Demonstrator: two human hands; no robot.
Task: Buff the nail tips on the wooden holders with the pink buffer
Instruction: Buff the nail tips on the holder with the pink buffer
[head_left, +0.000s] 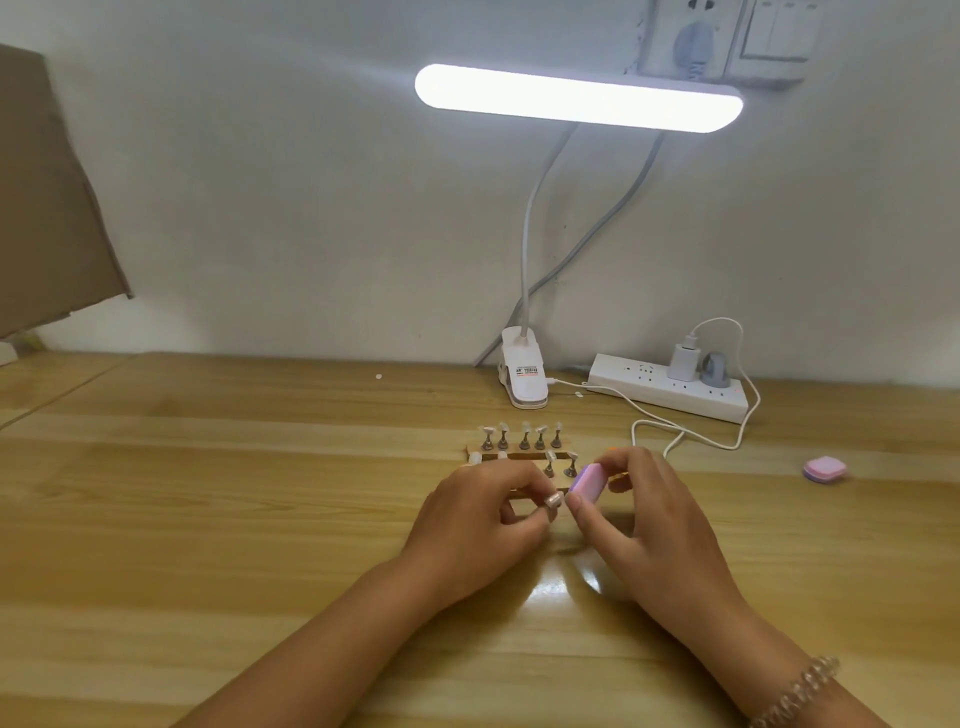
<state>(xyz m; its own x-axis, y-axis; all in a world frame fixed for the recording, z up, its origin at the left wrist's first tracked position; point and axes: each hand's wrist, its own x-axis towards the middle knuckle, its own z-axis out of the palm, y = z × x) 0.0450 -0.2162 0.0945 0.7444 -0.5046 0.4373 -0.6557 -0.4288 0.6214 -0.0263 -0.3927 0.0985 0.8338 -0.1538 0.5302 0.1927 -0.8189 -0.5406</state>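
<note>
The left hand (483, 512) pinches one nail tip (554, 500), the right hand (641, 512) grips the buffer (588, 481); most tips (524, 435) seemingly remain.

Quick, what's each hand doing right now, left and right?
Left hand: closed, pinching a nail tip on its small stand.
Right hand: closed, holding the pink buffer next to that tip.

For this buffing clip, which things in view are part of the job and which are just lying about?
In use: pink buffer in the right hand; nail tip pinched in the left hand; wooden holders with the remaining tips.

Lying about: second pink block, power strip, white cable, cardboard. The clip lamp only lights the work.
</note>
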